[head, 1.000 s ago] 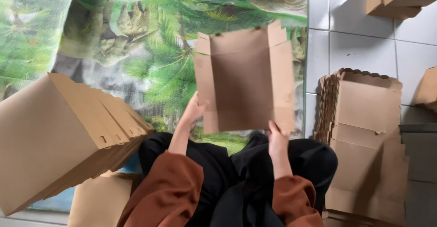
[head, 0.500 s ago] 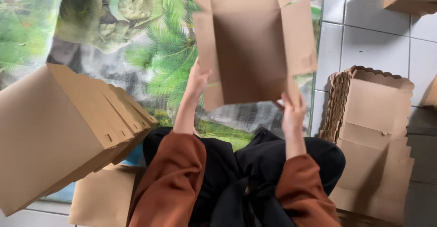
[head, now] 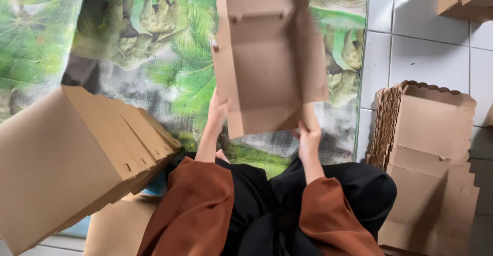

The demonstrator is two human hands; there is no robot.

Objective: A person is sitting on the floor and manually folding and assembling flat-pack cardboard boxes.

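A: From the head camera, what do the 2 hands have?

B: A brown cardboard box blank (head: 267,56), half opened, held up in front of the person above the lap. The left hand (head: 218,113) presses flat against its lower left edge, fingers together along the panel. The right hand (head: 308,135) grips the bottom right corner, thumb and fingers closed on the flap.

A: What has changed?

B: A second ago the blank was lower and looked almost flat, with one face toward the camera. Half a second ago it had risen and started to open. Now it is higher again, its top cut off by the frame, and the inside shows: side walls standing, a back panel with 2 small slots.

A: And that means?

B: I judge the folding is under way, the walls up but the bottom flap not yet tucked, though that edge sits behind the right hand, so I cannot be sure.

A: Around it?

B: A stack of folded boxes (head: 77,158) on the left, a stack of flat blanks (head: 431,148) on the right, a green printed mat (head: 144,45), white floor tiles (head: 426,56).
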